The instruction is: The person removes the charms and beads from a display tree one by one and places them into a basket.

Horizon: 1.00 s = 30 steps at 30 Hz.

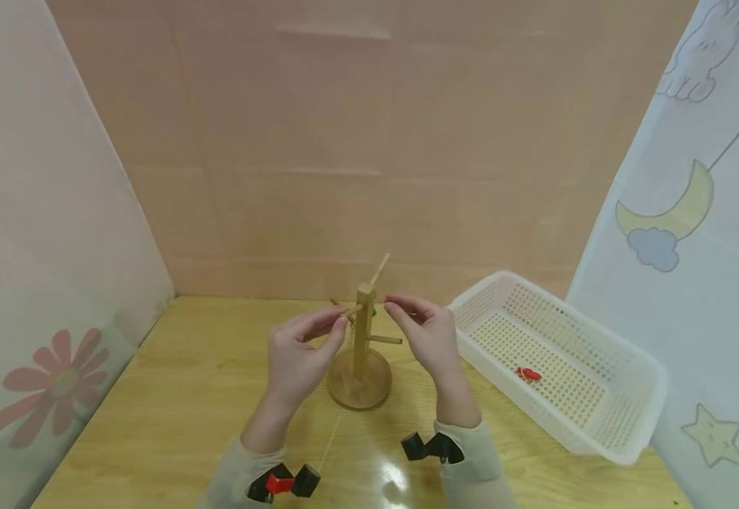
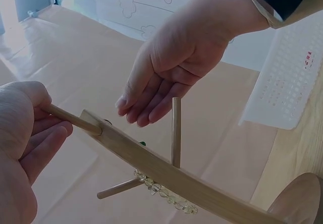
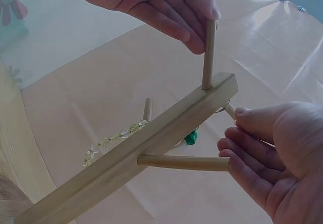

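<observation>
CAUTION: Tipping hazard. The left hand [image 1: 296,353] pinches a short round wooden peg [image 3: 209,57] near the top of the light-brown wooden peg stand [image 1: 362,332]; a sideways pull at this height could tilt the stand or slide its round wooden base [image 1: 347,392]. A jolt could also shake the bracelet of clear, yellowish beads [image 2: 164,191] off its peg. If the thin ring [image 3: 223,106] at the rear of the post is not well seated, it could slip off.

Finger state: the left thumb and fingers close on the peg. The right hand [image 1: 432,338] is at the rear upper side of the post, its lower fingers loosely bent; whether its thumb and index finger pinch anything cannot be told.

Appearance and location: the stand is upright on the wood-grain tabletop [image 1: 204,367], left of the white perforated plastic basket [image 1: 538,399]. It has a square post with pegs projecting at different heights. A small bright-green piece [image 3: 191,137] shows behind the post; its attachment is hidden.
</observation>
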Tool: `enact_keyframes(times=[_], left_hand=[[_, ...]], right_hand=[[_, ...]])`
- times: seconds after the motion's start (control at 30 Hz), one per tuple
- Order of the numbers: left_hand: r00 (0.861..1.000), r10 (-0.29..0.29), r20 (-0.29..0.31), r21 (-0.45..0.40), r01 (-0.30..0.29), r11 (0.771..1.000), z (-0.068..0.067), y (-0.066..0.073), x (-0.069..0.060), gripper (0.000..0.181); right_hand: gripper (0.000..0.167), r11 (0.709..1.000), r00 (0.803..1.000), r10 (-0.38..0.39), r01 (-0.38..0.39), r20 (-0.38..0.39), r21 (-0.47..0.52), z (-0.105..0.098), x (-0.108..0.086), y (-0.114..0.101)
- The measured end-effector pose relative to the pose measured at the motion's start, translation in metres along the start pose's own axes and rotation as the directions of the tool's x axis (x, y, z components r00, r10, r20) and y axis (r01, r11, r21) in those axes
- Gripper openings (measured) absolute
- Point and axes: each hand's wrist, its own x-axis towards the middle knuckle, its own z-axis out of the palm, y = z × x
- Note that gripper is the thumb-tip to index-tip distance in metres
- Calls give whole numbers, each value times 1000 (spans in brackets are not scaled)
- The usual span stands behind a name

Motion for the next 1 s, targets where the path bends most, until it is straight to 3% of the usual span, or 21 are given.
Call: enact_keyframes(times=[0.37,1.0], left_hand=[[996,-86,-23,-4,86,996,-5,0,1,19],[995,-95,-25,-14,95,995,-9,-4,2,18]], right_hand=[[19,1000,1000,2,-2,11,-3,-2,0,-4],[15,999,999,-46,47,27,-24,6,-3,-9]])
